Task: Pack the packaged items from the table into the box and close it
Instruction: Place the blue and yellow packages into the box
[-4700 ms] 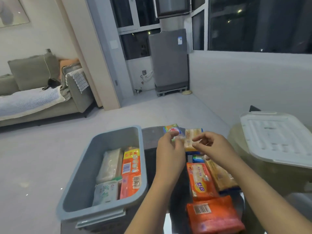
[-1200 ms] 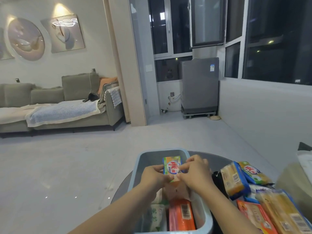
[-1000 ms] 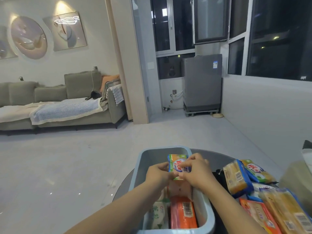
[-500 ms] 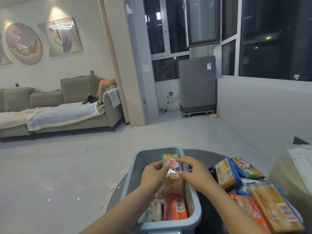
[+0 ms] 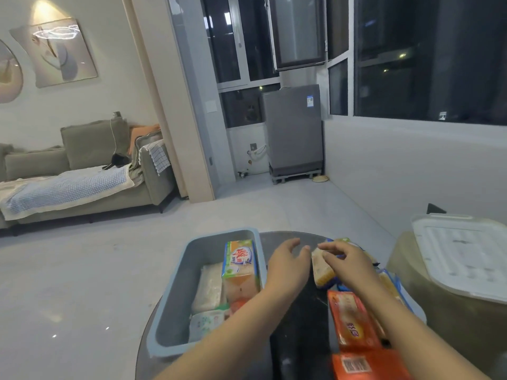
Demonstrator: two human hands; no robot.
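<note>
The grey-blue box (image 5: 175, 292) stands open on the left part of the round dark table (image 5: 300, 327). A green and orange soap pack (image 5: 241, 261) lies inside it on top of white packs (image 5: 208, 287). My left hand (image 5: 288, 267) hovers open above the box's right rim, holding nothing. Just to its right, my right hand (image 5: 349, 266) curls its fingers over a yellow pack with a blue edge (image 5: 322, 271) on the table. Two orange packs (image 5: 354, 322) (image 5: 367, 366) lie nearer me, and more yellow packs are partly hidden under my right arm.
The box's white lid (image 5: 466, 256) rests on a beige stand at the right. A sofa (image 5: 82, 171) is far left across open grey floor, and a grey appliance (image 5: 293, 133) stands by the windows.
Both hands let go of the green and orange soap pack, which now lies in the box. They moved right, and my right hand came down on the yellow pack.
</note>
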